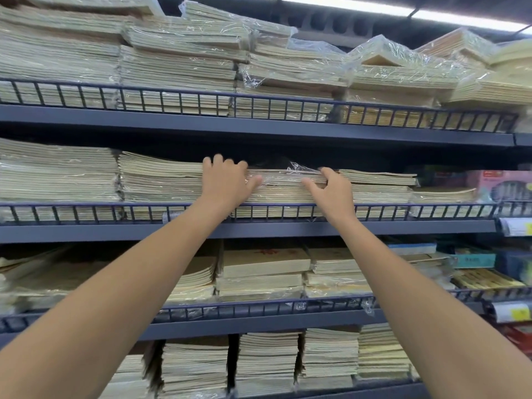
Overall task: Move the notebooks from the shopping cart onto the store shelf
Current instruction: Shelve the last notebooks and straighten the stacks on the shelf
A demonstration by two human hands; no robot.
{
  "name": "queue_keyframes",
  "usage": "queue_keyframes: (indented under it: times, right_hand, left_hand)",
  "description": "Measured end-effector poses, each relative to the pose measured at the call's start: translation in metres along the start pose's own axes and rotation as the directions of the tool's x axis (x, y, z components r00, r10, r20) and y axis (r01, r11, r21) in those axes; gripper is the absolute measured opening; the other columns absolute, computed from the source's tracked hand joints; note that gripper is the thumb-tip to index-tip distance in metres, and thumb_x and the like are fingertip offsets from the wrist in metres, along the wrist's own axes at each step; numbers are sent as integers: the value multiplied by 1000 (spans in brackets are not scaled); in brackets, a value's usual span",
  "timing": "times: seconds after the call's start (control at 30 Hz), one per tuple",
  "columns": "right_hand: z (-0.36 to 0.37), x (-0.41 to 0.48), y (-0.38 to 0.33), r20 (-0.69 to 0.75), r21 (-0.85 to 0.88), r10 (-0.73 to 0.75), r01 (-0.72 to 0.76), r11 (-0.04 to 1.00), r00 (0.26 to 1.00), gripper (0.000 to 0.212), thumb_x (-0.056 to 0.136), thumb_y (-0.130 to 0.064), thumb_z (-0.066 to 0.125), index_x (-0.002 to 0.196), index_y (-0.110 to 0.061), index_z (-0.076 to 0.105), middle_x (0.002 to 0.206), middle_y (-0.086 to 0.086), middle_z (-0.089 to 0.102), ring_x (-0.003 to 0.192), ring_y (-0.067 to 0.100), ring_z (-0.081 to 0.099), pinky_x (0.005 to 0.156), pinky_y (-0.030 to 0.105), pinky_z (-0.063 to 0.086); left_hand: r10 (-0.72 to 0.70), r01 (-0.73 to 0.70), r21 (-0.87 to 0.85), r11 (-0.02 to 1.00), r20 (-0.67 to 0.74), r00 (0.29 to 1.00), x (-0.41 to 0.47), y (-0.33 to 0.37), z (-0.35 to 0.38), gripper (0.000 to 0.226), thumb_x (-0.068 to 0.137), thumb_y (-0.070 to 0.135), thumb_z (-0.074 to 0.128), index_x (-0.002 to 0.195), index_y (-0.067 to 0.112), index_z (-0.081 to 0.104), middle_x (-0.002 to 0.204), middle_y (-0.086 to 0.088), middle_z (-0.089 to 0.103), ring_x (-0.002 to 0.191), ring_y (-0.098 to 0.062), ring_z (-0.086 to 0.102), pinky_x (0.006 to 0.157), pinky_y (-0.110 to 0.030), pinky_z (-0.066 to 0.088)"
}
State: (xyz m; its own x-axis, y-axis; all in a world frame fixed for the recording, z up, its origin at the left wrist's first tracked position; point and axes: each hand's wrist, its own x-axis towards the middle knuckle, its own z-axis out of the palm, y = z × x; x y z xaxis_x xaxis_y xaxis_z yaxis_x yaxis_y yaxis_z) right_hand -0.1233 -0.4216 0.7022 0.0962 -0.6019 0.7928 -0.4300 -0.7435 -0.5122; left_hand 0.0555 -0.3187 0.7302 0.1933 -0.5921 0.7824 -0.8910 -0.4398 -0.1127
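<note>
- The bare left forearm [121, 283] and right forearm [403, 283] are stretching up from the bottom corners toward the shelving.
- The left hand [227, 180] is curling its fingers over the top of the shrink-wrapped notebook bundle [283, 184] at its left end, with the thumb lying across the front edge.
- The right hand [331, 191] is gripping the bundle's right end, its fingers hooking over the top and its thumb pressing on the front.
- The bundle is sitting on the middle shelf [115, 233], on top of more notebooks and behind the wire rail [86, 213]. It is lying between the left neighbouring stack [161, 177] and the right neighbouring stack [380, 185]. The shopping cart is not showing.
- Judging by its thickness, the bundle is probably carrying real weight. Being soft-covered paper, it would likely be sagging if held at one end only.
- The clear film is looking slick and loose, puckering near the top, so fingers may be slipping on it, and pulling on film alone is risking a tear.
- Holding both ends and squeezing the paper block itself is looking like the safest grip, keeping the bundle level.
</note>
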Motion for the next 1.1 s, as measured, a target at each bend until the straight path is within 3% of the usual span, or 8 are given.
queue_keyframes:
  times: [0.17, 0.4, 0.53, 0.97, 1.1]
  right_hand:
    - [0, -3, -3, 50, -63, 3, 1, 998, 999, 59, 90, -32, 61, 141, -10, 41, 139, 9, 51, 127, 24, 48, 101, 33, 42]
    - [-2, -5, -5, 47, 85, 83, -86, 993, 995, 57, 91, -29, 60, 142, -13, 42, 144, 4, 46, 133, 20, 41, 106, 32, 36]
    - [-3, -3, -5, -16, 78, 86, -84, 993, 996, 49, 92, -25, 60, 138, -11, 48, 138, 5, 52, 127, 20, 47, 99, 24, 38]
    - [0, 2, -8, -47, 76, 176, -173, 982, 983, 46, 91, -23, 61, 134, -11, 51, 132, 9, 56, 123, 24, 51, 100, 32, 41]
    - [-5, -5, -9, 54, 148, 196, -202, 968, 979, 49, 96, -15, 51, 144, -15, 39, 144, 4, 44, 121, 17, 49, 90, 19, 42]
  left_hand:
    - [44, -48, 84, 995, 55, 998, 1, 2, -1, 59, 95, 58, 27, 130, 15, 49, 122, -13, 60, 122, -34, 44, 105, -46, 28]
    - [24, -23, 28, 999, -36, 999, 0, 3, 5, 44, 95, 47, 41, 118, 12, 56, 110, -11, 66, 111, -30, 49, 95, -39, 34]
    - [9, -7, 23, 1000, -69, 998, 1, 4, 9, 44, 95, 48, 42, 117, 14, 57, 107, -9, 67, 110, -28, 50, 94, -39, 35]
    - [21, -20, 5, 1000, -143, 990, 0, 0, 11, 40, 101, 38, 35, 113, 13, 62, 103, -10, 69, 109, -29, 50, 90, -38, 35]
    - [27, -27, 3, 1000, -98, 995, -1, 0, 8, 38, 101, 34, 33, 117, 12, 59, 108, -11, 67, 110, -29, 47, 92, -38, 34]
